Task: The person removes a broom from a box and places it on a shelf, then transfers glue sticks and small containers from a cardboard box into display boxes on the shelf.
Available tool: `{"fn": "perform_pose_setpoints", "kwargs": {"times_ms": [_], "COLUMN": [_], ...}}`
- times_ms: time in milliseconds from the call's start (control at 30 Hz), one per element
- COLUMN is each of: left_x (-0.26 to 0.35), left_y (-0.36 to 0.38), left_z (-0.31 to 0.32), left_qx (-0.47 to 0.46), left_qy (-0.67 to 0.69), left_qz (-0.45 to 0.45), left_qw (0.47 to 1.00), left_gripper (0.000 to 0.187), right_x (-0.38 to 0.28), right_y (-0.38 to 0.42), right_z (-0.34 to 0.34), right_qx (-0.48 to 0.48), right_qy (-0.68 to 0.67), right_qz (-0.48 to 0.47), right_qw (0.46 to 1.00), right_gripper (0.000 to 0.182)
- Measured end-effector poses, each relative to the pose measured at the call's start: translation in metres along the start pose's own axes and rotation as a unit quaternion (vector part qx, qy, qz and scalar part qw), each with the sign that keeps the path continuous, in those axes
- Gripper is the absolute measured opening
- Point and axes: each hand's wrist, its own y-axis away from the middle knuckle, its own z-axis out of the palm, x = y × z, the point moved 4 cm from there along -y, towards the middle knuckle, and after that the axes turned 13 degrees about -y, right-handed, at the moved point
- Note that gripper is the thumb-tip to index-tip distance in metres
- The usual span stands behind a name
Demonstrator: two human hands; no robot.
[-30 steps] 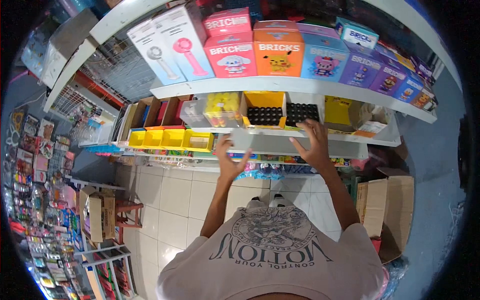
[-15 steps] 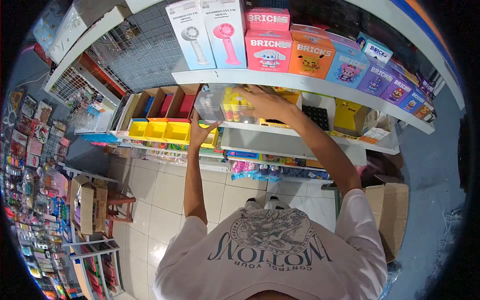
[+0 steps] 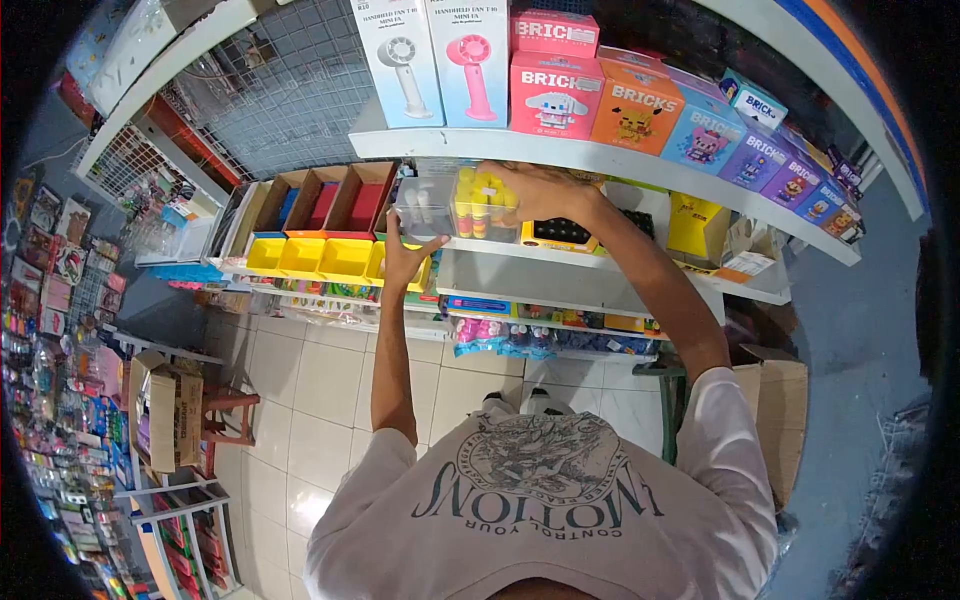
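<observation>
On the middle shelf, my left hand (image 3: 405, 262) grips the near left corner of a clear plastic box (image 3: 422, 222), its thumb along the front. Pale items show through this box's wall. Right beside it, a clear plastic container of yellow-topped items (image 3: 482, 205) stands at the shelf's front edge. My right hand (image 3: 540, 194) reaches in from the right, with its fingers bent over the right side of that container; the fingertips are partly hidden. Below the right wrist sits an orange-edged box with black round pieces (image 3: 560, 234).
Yellow bins (image 3: 302, 258) line the shelf at left, with cardboard boxes (image 3: 360, 207) behind. The upper shelf (image 3: 440, 143) overhangs my hands, carrying handheld fan boxes (image 3: 472, 70) and several brick boxes (image 3: 556, 95). An open carton (image 3: 775, 430) stands on the floor at right.
The camera view has shifted slightly. Both hands stay at the clear containers, and more of the orange-edged box shows below my right hand.
</observation>
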Motion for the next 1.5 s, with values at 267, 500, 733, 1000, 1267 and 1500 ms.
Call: {"fn": "perform_pose_setpoints", "kwargs": {"times_ms": [267,500,733,1000,1267,1500], "left_x": [0.007,0.005,-0.004,-0.006,-0.005,-0.009], "left_y": [0.002,0.001,0.002,0.004,0.006,0.021], "left_z": [0.001,0.002,0.005,0.008,0.008,0.013], "left_qx": [-0.004,-0.003,-0.002,-0.001,-0.052,0.032], "left_qy": [0.005,0.003,-0.022,-0.012,-0.029,-0.013], "left_qz": [-0.006,0.003,-0.012,-0.028,-0.071,-0.014], "left_qw": [1.000,1.000,1.000,1.000,0.996,0.999], "left_gripper": [0.092,0.091,0.095,0.102,0.110,0.119], "right_x": [0.001,0.004,-0.001,0.009,-0.002,-0.050], "right_y": [0.004,0.002,0.007,0.005,0.016,0.044], "right_z": [-0.002,-0.003,-0.005,0.002,0.005,0.032], "right_qx": [0.006,-0.007,-0.002,-0.001,0.073,0.282], "right_qy": [-0.019,-0.018,-0.020,-0.017,0.021,0.095], "right_qz": [-0.002,-0.017,-0.022,-0.007,-0.053,-0.209], "right_qw": [1.000,1.000,1.000,1.000,0.996,0.932], "right_gripper": [0.082,0.085,0.081,0.079,0.084,0.045]}}
